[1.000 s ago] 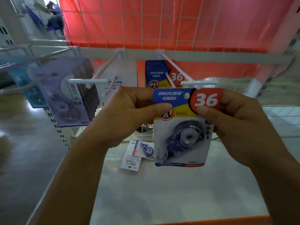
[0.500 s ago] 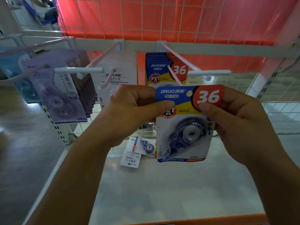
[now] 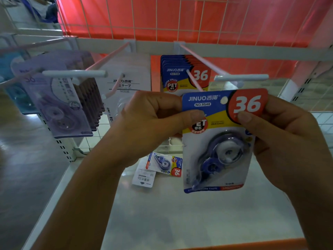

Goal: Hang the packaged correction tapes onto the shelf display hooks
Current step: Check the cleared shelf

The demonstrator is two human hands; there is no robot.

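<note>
Now left hand [image 3: 149,121], right hand [image 3: 281,141] both pinch one blue pack [image 3: 216,154]; two loose packs [image 3: 164,163] on shelf [image 3: 189,219].

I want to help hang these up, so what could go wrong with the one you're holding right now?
The hole in the held pack is small and the hook is thin, with its tip hidden behind the card, so it may miss and bend the cardboard. The left hand and right hand pinch only the top corners, so the pack could slip and drop onto the shelf beside the loose packs.
</note>
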